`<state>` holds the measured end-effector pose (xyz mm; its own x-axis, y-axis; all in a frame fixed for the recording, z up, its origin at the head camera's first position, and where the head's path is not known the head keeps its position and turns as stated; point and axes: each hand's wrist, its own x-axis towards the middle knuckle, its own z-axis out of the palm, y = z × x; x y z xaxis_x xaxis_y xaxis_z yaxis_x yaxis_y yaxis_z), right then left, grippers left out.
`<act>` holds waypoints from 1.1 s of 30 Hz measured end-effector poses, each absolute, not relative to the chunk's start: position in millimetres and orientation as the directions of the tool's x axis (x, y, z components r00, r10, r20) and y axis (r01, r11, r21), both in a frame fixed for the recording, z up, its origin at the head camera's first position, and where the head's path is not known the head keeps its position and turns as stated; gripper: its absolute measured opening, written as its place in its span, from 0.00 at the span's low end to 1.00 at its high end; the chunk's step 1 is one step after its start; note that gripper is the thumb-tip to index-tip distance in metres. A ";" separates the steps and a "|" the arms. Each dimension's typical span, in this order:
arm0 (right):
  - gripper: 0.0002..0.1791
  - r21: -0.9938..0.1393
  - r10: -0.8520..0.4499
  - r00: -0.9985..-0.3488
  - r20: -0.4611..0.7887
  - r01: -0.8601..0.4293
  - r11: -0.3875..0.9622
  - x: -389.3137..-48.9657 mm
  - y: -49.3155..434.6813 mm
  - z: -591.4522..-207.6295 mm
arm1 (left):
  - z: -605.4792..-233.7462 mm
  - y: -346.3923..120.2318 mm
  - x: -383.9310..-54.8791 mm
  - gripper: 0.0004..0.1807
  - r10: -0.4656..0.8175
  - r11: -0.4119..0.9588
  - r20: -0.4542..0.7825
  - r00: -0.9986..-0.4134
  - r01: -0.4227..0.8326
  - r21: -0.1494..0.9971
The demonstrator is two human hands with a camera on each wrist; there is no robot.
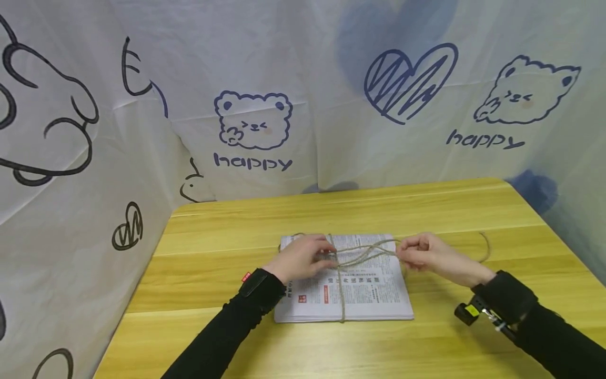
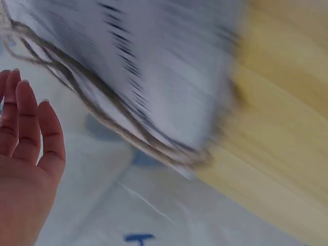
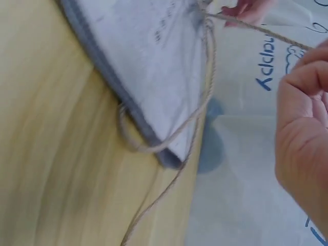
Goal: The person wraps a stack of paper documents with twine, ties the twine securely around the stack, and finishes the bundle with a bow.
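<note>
A flat stack of newspapers [image 1: 374, 295] lies on the table with twine [image 1: 342, 295] running across it front to back. My left hand [image 1: 303, 258] is over the stack's left half, thumb and fingertips right by the place where the strands cross. In the left wrist view the fingers of the left hand [image 2: 31, 148] look loosely extended, and the thumb is hidden. Just past the stack's right edge, my right hand [image 1: 426, 255] pinches a strand between thumb and fingers. The right wrist view shows that strand [image 3: 266, 32] stretched from the crossing to the right hand [image 3: 307, 118].
Loose twine loops over the stack's right part, and a free end [image 1: 486, 247] curls on the table beyond the right wrist. The wooden table [image 1: 213, 316] has a pale cloth [image 1: 331, 131] with drawings hanging behind it and at its sides.
</note>
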<state>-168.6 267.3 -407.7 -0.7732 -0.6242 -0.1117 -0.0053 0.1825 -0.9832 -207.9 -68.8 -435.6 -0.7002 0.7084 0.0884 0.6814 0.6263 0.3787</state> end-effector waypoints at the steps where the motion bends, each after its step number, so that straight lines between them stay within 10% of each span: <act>1: 0.09 -0.990 -0.625 -0.775 -0.087 -0.001 0.140 -169.0 266.1 -405.7 | -435.7 -62.4 -206.9 0.18 0.714 0.623 0.086 -0.695 0.687 0.375; 11: 0.14 -0.982 -0.624 -0.772 0.122 -0.002 -0.189 -172.9 256.3 -392.2 | -427.1 -32.0 -201.8 0.14 0.719 0.538 0.105 -0.687 0.646 0.541; 16: 0.11 -0.976 -0.410 -0.910 0.069 -0.147 0.163 -178.0 257.4 -405.5 | -411.7 -47.4 -205.9 0.14 0.590 0.406 0.147 -0.794 0.450 0.795; 21: 0.13 -0.687 -0.341 -0.934 0.110 -0.319 0.653 -182.7 258.7 -426.3 | -403.5 -60.3 -204.9 0.15 0.551 0.321 0.152 -0.821 0.376 0.869; 27: 0.30 -0.481 -0.411 -0.910 0.057 -0.386 0.787 -188.9 251.7 -444.4 | -401.0 -64.0 -201.4 0.16 0.558 0.290 0.162 -0.814 0.374 0.881; 33: 0.21 -0.498 -0.418 -0.909 0.011 -0.367 0.786 -195.8 247.5 -450.9 | -399.8 -71.3 -202.4 0.15 0.530 0.291 0.170 -0.831 0.367 0.883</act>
<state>-195.8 247.5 -450.9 -0.9085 -0.4177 0.0108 -0.3671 0.7856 -0.4981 -202.4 -71.3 -399.8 -0.8309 0.5298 0.1701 0.3667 0.2915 0.8835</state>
